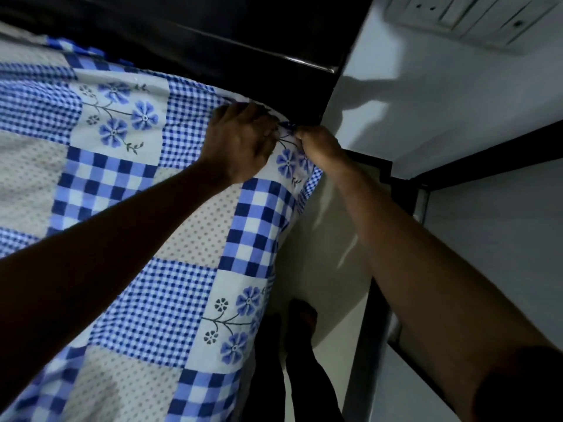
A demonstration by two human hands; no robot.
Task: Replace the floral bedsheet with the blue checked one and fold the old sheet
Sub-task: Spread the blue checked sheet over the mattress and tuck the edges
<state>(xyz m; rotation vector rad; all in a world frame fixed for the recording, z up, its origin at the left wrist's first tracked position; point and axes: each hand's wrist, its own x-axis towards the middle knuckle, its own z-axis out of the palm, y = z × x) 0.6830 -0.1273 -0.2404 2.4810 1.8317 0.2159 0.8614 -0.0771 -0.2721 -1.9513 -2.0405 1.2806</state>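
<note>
Bed corner boxed in: dark headboard directly behind, wall close on right. Narrow floor strip between blue checked sheet edge and dark-framed furniture; foot stands in it. Open room above bed top.

Both arms stretched fwd, hands meeting upper centre of frame. My L hand: back up, wrist straight, fingers curled down, tips bunched into the corner of the blue checked sheet. L forearm runs in from lower left, in shadow. My R hand is just beside it, nearly touching, knuckles up, fingers curled round a fold of the same sheet. R forearm comes in from lower right. My foot low centre, dim.
</note>
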